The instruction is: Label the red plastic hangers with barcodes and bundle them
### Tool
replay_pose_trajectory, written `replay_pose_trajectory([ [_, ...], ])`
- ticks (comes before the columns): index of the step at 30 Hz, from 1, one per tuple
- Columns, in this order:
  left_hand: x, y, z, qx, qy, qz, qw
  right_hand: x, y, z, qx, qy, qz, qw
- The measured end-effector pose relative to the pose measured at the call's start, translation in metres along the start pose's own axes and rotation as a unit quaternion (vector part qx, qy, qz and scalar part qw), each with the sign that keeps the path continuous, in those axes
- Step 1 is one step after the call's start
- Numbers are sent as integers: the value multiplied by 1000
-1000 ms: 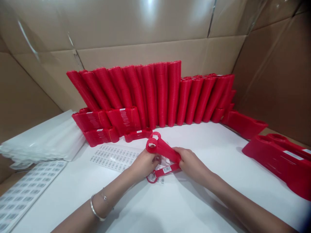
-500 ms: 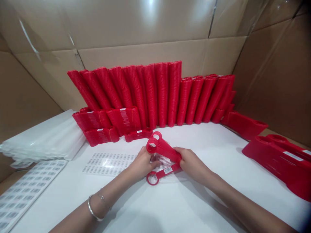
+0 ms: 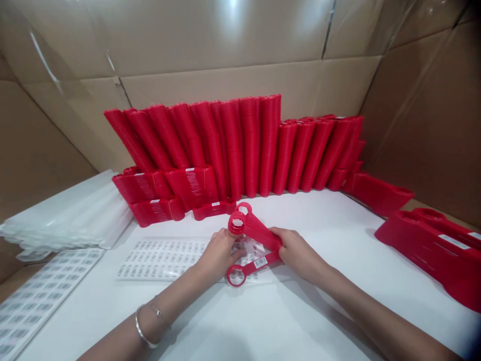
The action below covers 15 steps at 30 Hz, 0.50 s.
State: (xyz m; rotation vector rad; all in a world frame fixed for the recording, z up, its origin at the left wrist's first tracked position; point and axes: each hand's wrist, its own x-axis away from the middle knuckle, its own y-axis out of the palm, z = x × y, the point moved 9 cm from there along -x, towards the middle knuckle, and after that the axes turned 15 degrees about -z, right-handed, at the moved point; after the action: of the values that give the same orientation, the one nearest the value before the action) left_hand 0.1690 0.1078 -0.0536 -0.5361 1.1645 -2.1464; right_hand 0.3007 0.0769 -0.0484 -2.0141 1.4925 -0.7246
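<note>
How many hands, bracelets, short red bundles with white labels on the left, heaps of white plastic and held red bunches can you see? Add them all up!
Hands (left hand, right hand): 2
Bracelets (silver bangle, thin chain): 2
Short red bundles with white labels, left: 4
Heap of white plastic: 1
Red bunch in the right hand: 1
Total: 10

Since a second ago, the glossy pale sheet of grey barcode labels [image 3: 161, 260] has slid left and nearer the person across the white tabletop [image 3: 210, 326]. Near edge, slanted earlier, now runs about level. More labels exposed beside the left hand [image 3: 220, 253]. Silver metal bangle [image 3: 140, 328] shifted slightly left.
</note>
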Motion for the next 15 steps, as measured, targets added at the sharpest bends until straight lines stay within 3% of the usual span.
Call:
replay_pose_trajectory([
  [6,0,0,4,-9,26,42,999,0,1,2,-1,5,-3,1000],
  [15,0,8,3,16,66,49,996,-1,1,4,0,7,-2,1000],
])
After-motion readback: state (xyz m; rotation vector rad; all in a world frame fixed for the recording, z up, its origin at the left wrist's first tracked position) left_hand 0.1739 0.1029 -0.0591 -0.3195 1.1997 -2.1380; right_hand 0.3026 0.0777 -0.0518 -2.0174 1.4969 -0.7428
